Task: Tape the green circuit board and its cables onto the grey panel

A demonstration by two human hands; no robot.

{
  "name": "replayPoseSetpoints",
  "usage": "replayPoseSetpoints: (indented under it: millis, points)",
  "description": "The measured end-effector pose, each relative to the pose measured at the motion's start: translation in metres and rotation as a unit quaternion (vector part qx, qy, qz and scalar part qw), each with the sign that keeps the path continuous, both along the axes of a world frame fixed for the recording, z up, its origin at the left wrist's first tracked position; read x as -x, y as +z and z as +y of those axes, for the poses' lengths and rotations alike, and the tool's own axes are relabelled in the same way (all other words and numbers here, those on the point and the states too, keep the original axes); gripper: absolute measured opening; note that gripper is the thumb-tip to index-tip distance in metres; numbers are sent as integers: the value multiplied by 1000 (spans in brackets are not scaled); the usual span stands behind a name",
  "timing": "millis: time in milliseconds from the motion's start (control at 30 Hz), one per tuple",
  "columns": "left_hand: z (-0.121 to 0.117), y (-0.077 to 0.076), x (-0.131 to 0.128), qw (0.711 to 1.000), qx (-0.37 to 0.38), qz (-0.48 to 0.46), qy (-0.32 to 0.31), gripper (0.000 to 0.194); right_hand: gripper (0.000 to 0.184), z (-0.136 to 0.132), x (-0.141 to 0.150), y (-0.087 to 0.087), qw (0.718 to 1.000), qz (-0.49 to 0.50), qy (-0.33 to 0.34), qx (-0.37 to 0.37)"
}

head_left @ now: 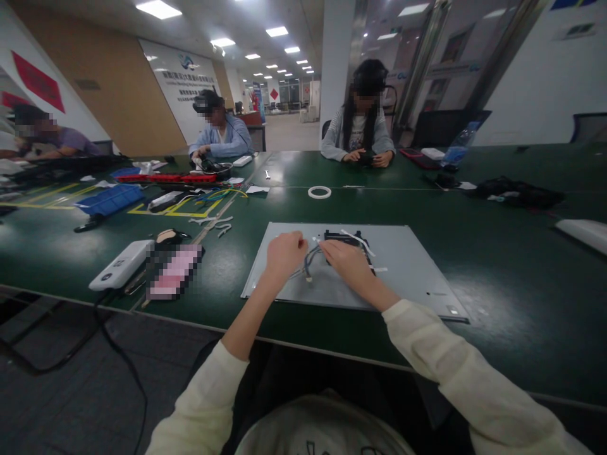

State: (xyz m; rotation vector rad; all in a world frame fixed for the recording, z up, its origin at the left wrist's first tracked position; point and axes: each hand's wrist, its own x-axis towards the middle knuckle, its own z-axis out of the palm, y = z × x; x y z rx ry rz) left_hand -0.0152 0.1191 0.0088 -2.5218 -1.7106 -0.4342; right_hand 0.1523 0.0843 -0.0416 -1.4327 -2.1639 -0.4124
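A flat grey panel (403,253) lies on the green table, with a black plastic part (336,236) on its middle. Grey cables (309,258) curve over the panel between my hands; one has a small pale connector (308,279) at its end. My left hand (286,256) is closed above the panel's left half, its fingers curled; what they hold, if anything, is hidden. With the fingertips of my right hand (348,264) I pinch a cable near a small white end (317,241). White strips (363,243) lie across the black part, partly behind my right hand.
A roll of white tape (319,192) lies beyond the panel. To the left are a white power bank (122,265), a pink phone (175,272), white scraps (222,224) and a blue tray (110,200). Co-workers sit across the table; a bottle (459,145) stands at the right.
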Motion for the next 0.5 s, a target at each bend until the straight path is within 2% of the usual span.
replayPoseSetpoints:
  millis: [100,200,400,500]
  points:
    - [16,-2,-5,999,-9,-30,-5,24,29,0,4,-2,999,-44,-13,-7]
    - [26,-9,-13,999,-14,-47,-16,23,28,-2,8,-2,995,-96,-15,23]
    - [34,-33,-22,990,14,-87,-108,22,25,-4,12,1,993,-109,-11,44]
    - [37,-44,-22,987,40,-91,-128,22,22,-2,11,0,992,-111,1,54]
